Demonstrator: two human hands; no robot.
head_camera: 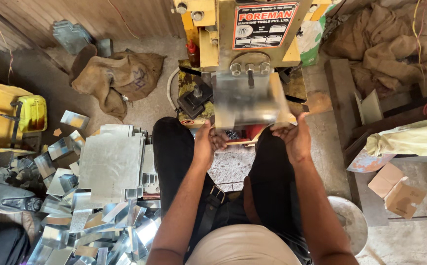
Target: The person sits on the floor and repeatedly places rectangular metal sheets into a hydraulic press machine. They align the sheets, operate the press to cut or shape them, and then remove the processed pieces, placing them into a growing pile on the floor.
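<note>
Both my hands hold a folded sheet-metal piece (pixel 245 100), blurred, in front of a yellow press machine (pixel 245 37). My left hand (pixel 208 142) grips its lower left edge and my right hand (pixel 294 137) grips its lower right edge. The piece stands under the machine's bolts, between my knees in dark trousers. I am seated facing the machine.
A stack of flat metal sheets (pixel 110 164) lies left of my leg, above a heap of shiny offcuts (pixel 95 225). Burlap sacks (pixel 117 76) lie at back left and back right. A yellow can (pixel 32 113) sits far left; cardboard scraps (pixel 397 191) at right.
</note>
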